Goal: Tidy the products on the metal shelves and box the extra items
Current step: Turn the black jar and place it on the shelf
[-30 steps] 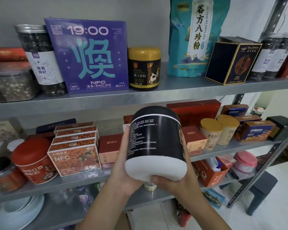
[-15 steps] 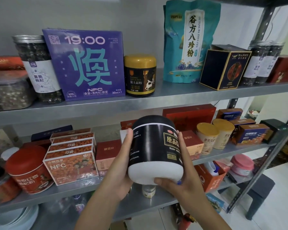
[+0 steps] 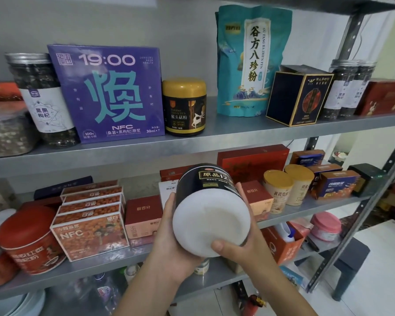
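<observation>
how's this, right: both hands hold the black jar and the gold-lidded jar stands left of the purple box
No: head view shows the gold-lidded jar right of the purple box. Left hand and right hand hold the black jar.

Jar (image 3: 211, 222) sits between my fingers (image 3: 169, 206): left hand (image 3: 169, 233) wraps one side, right hand (image 3: 244, 249) clamps the other, forearms raised.

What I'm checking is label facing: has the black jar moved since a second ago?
Yes. The black jar has turned its gold label forward and tipped its top toward the red box behind it, white base facing the camera.
</observation>
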The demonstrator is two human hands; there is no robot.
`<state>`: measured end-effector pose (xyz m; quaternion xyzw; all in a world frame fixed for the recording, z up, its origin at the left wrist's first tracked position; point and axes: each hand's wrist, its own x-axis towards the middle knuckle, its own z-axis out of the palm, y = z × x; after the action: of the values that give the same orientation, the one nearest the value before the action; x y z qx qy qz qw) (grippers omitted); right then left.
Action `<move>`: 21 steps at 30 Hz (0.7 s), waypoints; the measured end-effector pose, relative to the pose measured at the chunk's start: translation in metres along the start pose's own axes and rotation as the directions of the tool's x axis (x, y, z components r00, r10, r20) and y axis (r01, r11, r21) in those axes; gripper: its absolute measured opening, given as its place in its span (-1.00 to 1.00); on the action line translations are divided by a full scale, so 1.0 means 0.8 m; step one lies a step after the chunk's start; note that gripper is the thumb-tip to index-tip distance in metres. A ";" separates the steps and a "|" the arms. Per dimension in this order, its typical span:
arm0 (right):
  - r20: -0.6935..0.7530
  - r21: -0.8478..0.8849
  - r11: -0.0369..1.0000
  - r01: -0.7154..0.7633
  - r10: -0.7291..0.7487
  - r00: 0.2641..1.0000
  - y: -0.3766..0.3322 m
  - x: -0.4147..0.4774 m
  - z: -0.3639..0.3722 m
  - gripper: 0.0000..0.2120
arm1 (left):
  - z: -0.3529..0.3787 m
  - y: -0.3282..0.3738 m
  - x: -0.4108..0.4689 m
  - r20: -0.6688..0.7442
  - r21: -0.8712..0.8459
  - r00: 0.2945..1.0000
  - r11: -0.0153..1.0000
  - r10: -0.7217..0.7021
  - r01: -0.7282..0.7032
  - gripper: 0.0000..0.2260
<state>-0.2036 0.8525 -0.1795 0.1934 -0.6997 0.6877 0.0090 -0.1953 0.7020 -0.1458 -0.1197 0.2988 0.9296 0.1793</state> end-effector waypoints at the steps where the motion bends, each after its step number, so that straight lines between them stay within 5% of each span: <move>1: -0.006 0.002 1.000 -0.011 0.011 1.000 0.003 0.001 -0.001 0.21 | 0.000 -0.002 0.000 0.000 0.019 1.000 1.000 0.004 -0.004 -0.43; 5: -0.111 -0.014 1.000 0.003 -0.005 0.994 0.002 0.004 -0.011 0.16 | 0.003 -0.001 -0.001 0.003 0.284 0.998 0.957 0.069 -0.067 -0.43; 9: -0.098 -0.170 0.972 0.160 -0.179 0.979 -0.011 0.004 -0.022 0.06 | 0.003 0.005 -0.002 -0.071 0.560 0.956 0.804 0.285 -0.198 -0.53; 15: 0.183 -0.576 0.694 0.432 -0.405 0.896 -0.024 0.010 -0.035 -0.01 | 0.002 0.014 -0.001 0.139 0.604 0.957 0.744 0.255 -0.286 -0.31; 18: 0.231 -0.556 0.695 0.455 -0.397 0.888 -0.028 0.016 -0.041 0.00 | -0.004 0.003 0.007 0.217 0.541 0.905 0.727 0.365 -0.423 -0.32; 21: 0.243 -0.462 0.793 0.396 -0.316 0.917 -0.026 0.014 -0.050 0.09 | -0.005 -0.003 0.017 0.324 0.539 0.764 0.555 0.558 -0.633 -0.29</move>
<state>-0.2183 0.8890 -0.1539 0.3647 -0.8036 0.4505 0.1351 -0.2059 0.7048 -0.1549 0.1082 0.5986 0.7874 -0.1003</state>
